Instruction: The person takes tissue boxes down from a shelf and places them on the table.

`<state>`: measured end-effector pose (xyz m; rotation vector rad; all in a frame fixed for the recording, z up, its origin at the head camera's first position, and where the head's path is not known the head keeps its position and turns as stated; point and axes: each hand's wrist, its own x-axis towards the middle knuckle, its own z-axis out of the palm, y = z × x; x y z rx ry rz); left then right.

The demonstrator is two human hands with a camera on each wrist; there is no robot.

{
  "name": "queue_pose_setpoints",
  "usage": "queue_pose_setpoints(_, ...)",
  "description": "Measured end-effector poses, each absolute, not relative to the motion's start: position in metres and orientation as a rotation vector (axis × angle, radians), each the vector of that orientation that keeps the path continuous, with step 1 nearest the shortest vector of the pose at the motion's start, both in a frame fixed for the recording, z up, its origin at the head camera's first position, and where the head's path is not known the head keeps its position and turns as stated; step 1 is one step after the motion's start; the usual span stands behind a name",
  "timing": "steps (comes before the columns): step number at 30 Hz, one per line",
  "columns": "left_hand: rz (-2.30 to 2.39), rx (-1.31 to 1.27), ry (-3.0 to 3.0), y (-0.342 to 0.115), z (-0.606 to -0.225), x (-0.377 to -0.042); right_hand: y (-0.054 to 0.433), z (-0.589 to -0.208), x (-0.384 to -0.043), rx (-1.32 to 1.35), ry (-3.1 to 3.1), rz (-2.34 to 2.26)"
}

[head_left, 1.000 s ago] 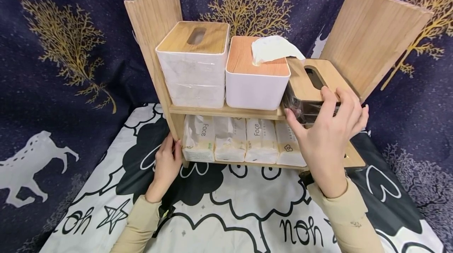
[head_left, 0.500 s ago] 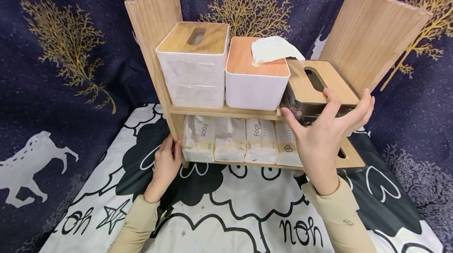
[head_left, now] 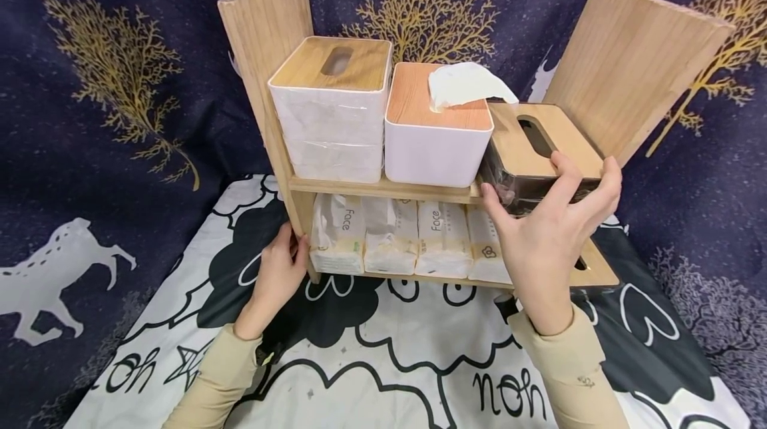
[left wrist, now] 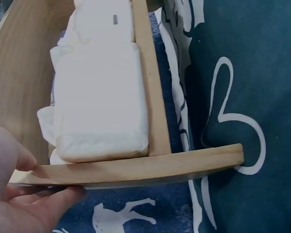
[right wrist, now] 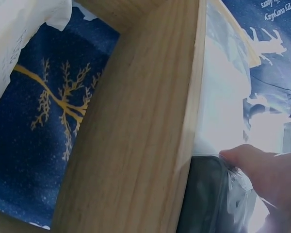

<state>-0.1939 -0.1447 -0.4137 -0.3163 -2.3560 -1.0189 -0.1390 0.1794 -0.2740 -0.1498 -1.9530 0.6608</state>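
Observation:
My left hand [head_left: 277,269] grips the lower left side panel [head_left: 263,76] of a two-tier wooden shelf. In the left wrist view, the thumb and fingers pinch that panel from both faces. My right hand [head_left: 542,249] holds a black tissue box [head_left: 572,136] with a wooden lid at the right end of the upper tier. Its thumb presses the box's left front corner, the index finger lies on the lid by the slot, and other fingers reach the right front edge. In the right wrist view, the thumb touches the plastic-wrapped box [right wrist: 203,194] close to the shelf board [right wrist: 136,116].
Left of the black box stand a white tissue box [head_left: 440,156] with a tissue sticking out and another wrapped white one [head_left: 332,122]. Several tissue packs [head_left: 443,242] fill the lower tier. A wooden-lidded box [head_left: 596,269] lies behind my right wrist on the patterned cloth [head_left: 371,382].
My right fingers have spread rightward along the black tissue box's front edge, then drawn in slightly. The box has barely shifted. My left hand keeps its grip on the shelf panel.

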Motion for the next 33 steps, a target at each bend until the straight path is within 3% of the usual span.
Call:
queue_pose_setpoints(8, -1.059, -0.321, -2.422, -0.144, -0.393, -0.191, 0.185, -0.276, -0.139, -0.141, -1.939, 0.646)
queue_pose_setpoints(22, -1.022, -0.272, -2.196, -0.135, -0.32, -0.202, 0.187, -0.28, -0.14, -0.125, -1.949, 0.629)
queue_pose_setpoints(33, -1.026, -0.213, -2.289, -0.133, -0.306, -0.204, 0.186, -0.278, -0.137, -0.118, -1.927, 0.647)
